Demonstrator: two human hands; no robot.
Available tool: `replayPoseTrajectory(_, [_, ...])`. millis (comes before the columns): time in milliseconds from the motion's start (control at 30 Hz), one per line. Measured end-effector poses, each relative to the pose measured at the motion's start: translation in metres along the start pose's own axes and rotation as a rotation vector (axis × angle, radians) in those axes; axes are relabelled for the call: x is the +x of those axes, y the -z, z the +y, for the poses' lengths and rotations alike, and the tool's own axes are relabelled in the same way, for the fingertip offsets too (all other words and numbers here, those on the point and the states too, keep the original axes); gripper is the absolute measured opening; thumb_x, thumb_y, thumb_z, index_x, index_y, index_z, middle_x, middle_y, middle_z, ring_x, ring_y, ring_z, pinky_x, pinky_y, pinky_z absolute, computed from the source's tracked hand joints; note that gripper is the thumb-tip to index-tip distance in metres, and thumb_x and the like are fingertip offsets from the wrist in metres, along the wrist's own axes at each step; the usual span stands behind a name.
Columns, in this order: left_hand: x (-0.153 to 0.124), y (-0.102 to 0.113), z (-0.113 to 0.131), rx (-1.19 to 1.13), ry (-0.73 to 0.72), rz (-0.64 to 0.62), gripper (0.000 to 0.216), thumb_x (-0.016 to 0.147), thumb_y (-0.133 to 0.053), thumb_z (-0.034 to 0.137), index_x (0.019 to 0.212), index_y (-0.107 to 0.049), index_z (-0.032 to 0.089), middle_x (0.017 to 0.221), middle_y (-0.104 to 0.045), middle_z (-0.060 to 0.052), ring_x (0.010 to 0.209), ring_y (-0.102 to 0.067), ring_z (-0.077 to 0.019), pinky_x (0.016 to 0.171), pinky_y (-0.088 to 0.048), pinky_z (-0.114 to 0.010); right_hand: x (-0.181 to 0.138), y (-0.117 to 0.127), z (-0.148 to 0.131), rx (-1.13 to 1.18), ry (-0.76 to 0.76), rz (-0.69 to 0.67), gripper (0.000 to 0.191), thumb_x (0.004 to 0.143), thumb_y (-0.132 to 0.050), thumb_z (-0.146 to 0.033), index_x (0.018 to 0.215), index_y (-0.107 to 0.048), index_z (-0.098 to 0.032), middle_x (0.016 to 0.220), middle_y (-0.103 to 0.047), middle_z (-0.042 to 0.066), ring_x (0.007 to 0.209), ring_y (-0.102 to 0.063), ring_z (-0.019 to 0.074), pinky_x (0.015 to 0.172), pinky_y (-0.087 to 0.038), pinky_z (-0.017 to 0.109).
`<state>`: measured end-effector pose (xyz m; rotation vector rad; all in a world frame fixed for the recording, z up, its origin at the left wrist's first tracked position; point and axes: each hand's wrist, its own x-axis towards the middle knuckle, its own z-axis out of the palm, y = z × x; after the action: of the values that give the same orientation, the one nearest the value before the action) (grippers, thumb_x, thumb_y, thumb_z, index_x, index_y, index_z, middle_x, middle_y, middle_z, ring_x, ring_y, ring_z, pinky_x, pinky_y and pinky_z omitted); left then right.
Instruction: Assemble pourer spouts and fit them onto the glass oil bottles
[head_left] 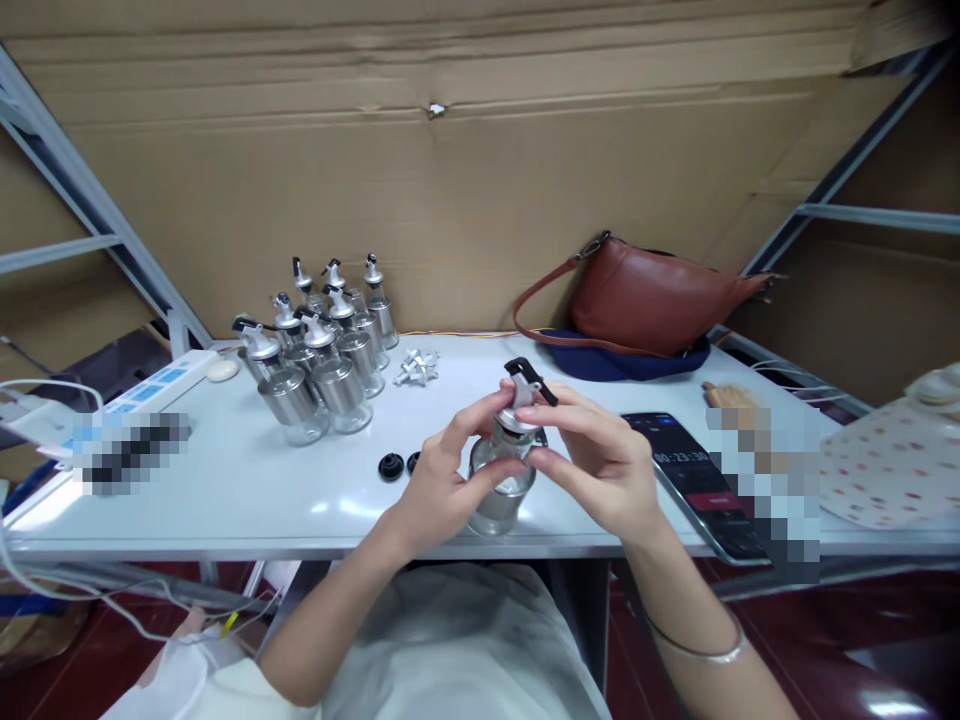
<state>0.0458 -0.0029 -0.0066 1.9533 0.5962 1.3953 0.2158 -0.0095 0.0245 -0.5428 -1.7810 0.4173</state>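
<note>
An oil bottle [491,520] of clear glass with a steel sleeve stands upright near the table's front edge. On its neck sits a silver pourer [519,405] with a black flip lever pointing right. My left hand [442,470] is closed around the neck and pourer from the left, its thumb across the bottle's shoulder. From the right, my right hand [607,460] pinches the pourer's collar and neck between thumb and fingers. Black round stoppers [391,467] lie beside my left hand, one partly hidden by it. Behind them is a small pile of silver spout parts [418,367].
Several bottles with pourers [341,390] stand grouped at the back left. A power strip [161,385] lies along the left edge. A brown bag [649,295] rests on dark blue cloth at the back right. A phone [697,480] lies right of my right hand.
</note>
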Motion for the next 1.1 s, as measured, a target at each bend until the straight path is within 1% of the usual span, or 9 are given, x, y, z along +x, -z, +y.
replayPoseTrajectory(100, [0.001,0.002,0.001,-0.026,-0.004,-0.015,0.057,0.085,-0.062,0.022,0.136,-0.04,0.033,0.141,-0.048,-0.006,0.113,-0.058,-0.0187,0.096,-0.047,-0.034,0.001,0.009,-0.002,-0.038,0.01,-0.103,0.047,0.079,-0.068,-0.013,0.121,-0.062,-0.033,0.116,-0.068,0.004,0.113,-0.06,0.023,0.098,-0.05,0.04])
replayPoseTrajectory(267, [0.001,0.003,0.003,-0.082,0.046,-0.041,0.055,0.085,-0.062,0.023,0.134,-0.042,0.033,0.14,-0.05,-0.006,0.108,-0.061,-0.0185,0.097,-0.048,-0.036,0.006,0.019,-0.006,-0.139,0.024,-0.18,0.044,0.082,-0.064,-0.013,0.122,-0.062,-0.031,0.11,-0.071,0.004,0.106,-0.065,0.0225,0.093,-0.053,0.04])
replayPoseTrajectory(433, [0.002,0.004,0.003,-0.095,0.065,-0.03,0.052,0.084,-0.064,0.023,0.131,-0.045,0.03,0.133,-0.056,-0.007,0.101,-0.063,-0.0173,0.096,-0.049,-0.037,0.01,0.02,-0.008,-0.194,0.074,-0.185,0.044,0.081,-0.067,-0.015,0.122,-0.062,-0.032,0.106,-0.073,0.002,0.097,-0.068,0.0206,0.091,-0.055,0.037])
replayPoseTrajectory(600, [0.007,0.005,0.003,-0.118,0.084,0.003,0.045,0.08,-0.068,0.028,0.123,-0.052,0.028,0.12,-0.064,-0.004,0.095,-0.066,-0.0173,0.088,-0.052,-0.034,0.013,0.021,-0.01,-0.233,0.069,-0.198,0.037,0.083,-0.065,-0.02,0.118,-0.064,-0.031,0.1,-0.073,0.003,0.084,-0.069,0.0187,0.074,-0.058,0.031])
replayPoseTrajectory(667, [0.009,0.006,0.003,-0.136,0.099,0.004,0.043,0.079,-0.069,0.029,0.119,-0.054,0.028,0.113,-0.067,-0.003,0.092,-0.067,-0.0171,0.084,-0.054,-0.032,0.013,0.021,-0.01,-0.247,0.078,-0.196,0.037,0.083,-0.065,-0.021,0.118,-0.064,-0.031,0.099,-0.073,0.003,0.083,-0.069,0.0183,0.071,-0.058,0.03])
replayPoseTrajectory(733, [0.011,0.007,0.004,-0.156,0.109,-0.001,0.041,0.078,-0.07,0.029,0.117,-0.056,0.028,0.109,-0.068,-0.002,0.089,-0.068,-0.0162,0.08,-0.055,-0.029,0.014,0.021,-0.009,-0.257,0.094,-0.192,0.038,0.082,-0.066,-0.02,0.118,-0.064,-0.031,0.099,-0.073,0.003,0.085,-0.069,0.0183,0.071,-0.057,0.029])
replayPoseTrajectory(833, [0.012,0.008,0.005,-0.183,0.107,-0.002,0.038,0.077,-0.071,0.028,0.112,-0.058,0.027,0.11,-0.068,-0.002,0.09,-0.069,-0.016,0.08,-0.056,-0.028,0.014,0.021,-0.009,-0.274,0.1,-0.187,0.037,0.082,-0.066,-0.019,0.117,-0.065,-0.032,0.099,-0.073,0.003,0.085,-0.069,0.0179,0.071,-0.057,0.028])
replayPoseTrajectory(967, [0.013,0.008,0.006,-0.199,0.111,0.003,0.032,0.077,-0.071,0.031,0.106,-0.059,0.023,0.109,-0.069,-0.004,0.09,-0.07,-0.0177,0.081,-0.058,-0.03,0.013,0.02,-0.009,-0.285,0.095,-0.172,0.032,0.084,-0.064,-0.019,0.113,-0.068,-0.032,0.098,-0.073,0.003,0.083,-0.069,0.0171,0.07,-0.058,0.027])
replayPoseTrajectory(1100, [0.014,0.008,0.007,-0.19,0.117,0.002,0.031,0.076,-0.072,0.032,0.103,-0.06,0.022,0.109,-0.07,-0.004,0.091,-0.071,-0.0189,0.082,-0.058,-0.032,0.012,0.02,-0.008,-0.272,0.112,-0.167,0.031,0.084,-0.063,-0.018,0.112,-0.068,-0.032,0.101,-0.072,0.003,0.084,-0.07,0.0166,0.071,-0.058,0.026])
